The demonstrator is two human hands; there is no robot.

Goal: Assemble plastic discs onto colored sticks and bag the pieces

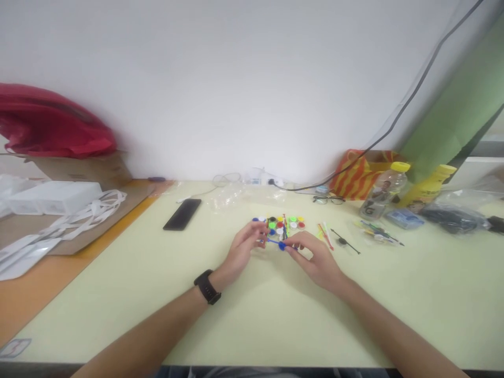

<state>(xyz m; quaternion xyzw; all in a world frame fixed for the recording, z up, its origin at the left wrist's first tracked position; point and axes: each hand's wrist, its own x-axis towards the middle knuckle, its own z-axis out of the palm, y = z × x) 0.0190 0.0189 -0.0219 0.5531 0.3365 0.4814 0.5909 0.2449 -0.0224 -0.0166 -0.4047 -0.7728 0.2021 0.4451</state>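
My left hand (pixel 244 248), with a black watch on its wrist, and my right hand (pixel 315 257) meet over the middle of the pale green table (pixel 252 315). Together they pinch a small blue piece (pixel 279 243), a thin stick with a round disc on it. Just beyond the fingers lies a cluster of small coloured discs (pixel 280 222), blue, white, green, yellow and red. A few thin red and yellow sticks (pixel 325 234) lie to the right of it, and a black stick with a disc (pixel 344 241) lies further right.
A black phone (pixel 182 214) lies at the left. Glasses (pixel 329 199), two yellow-capped bottles (pixel 384 195), an orange striped bag (pixel 356 173) and plastic bags stand at the back right. White boxes (pixel 51 197), straps, cardboard and a red bag (pixel 51 123) are at the far left.
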